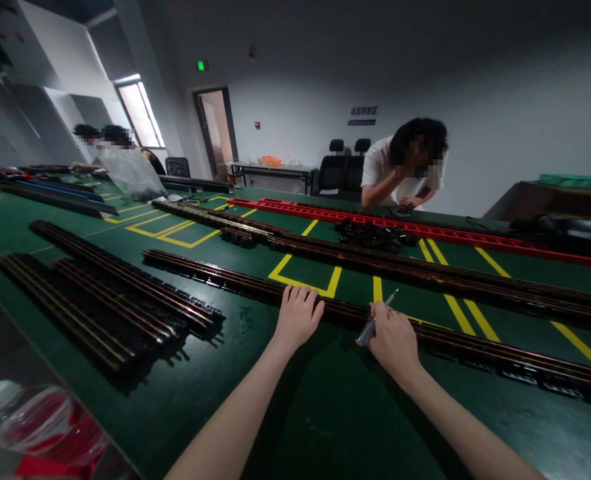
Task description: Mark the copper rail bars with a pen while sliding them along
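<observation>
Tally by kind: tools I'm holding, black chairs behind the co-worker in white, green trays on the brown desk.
pen-like tool: 1
black chairs: 2
green tray: 1
Total: 4

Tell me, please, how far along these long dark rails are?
Possibly done: the shorter black rails lie grouped at the left. In hand: the left hand rests on the nearest long dark rail with copper strips, while the right hand holds a slim silver pen-like tool at it. Remaining: probably its long stretch rightward and the similar rails behind.
</observation>
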`<action>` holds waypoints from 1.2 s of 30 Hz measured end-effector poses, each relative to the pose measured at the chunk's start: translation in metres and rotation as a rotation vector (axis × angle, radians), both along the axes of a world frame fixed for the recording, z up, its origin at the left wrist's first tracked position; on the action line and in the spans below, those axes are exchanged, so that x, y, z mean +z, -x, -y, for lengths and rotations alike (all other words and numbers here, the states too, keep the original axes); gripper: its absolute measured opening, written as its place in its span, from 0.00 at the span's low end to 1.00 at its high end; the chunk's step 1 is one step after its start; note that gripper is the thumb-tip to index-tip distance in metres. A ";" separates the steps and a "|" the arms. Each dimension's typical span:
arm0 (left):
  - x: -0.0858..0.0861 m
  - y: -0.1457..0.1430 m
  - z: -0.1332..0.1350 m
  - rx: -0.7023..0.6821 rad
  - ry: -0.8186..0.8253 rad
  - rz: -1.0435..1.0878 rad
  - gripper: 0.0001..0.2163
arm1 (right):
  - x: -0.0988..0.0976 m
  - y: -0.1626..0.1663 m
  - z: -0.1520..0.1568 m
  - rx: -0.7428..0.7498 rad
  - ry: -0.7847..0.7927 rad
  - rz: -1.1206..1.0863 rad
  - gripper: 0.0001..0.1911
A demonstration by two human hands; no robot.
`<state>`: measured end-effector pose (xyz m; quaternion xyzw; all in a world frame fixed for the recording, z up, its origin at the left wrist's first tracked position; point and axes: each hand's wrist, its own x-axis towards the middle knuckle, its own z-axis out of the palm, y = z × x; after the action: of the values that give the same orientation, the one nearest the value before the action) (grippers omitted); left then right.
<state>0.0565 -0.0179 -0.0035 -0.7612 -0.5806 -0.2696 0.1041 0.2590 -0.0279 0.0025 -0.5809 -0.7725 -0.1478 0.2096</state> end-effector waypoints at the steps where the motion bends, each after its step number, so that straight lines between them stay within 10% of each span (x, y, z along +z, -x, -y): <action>1: 0.000 0.000 0.000 0.000 0.001 0.000 0.15 | 0.000 0.000 0.000 0.001 -0.003 -0.001 0.10; 36: -0.001 0.003 0.000 -0.010 0.005 -0.004 0.14 | -0.004 -0.005 0.001 0.067 -0.021 -0.049 0.07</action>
<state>0.0540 -0.0177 -0.0042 -0.7650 -0.5773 -0.2669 0.1018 0.2637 -0.0292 -0.0012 -0.5561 -0.7845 -0.1346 0.2393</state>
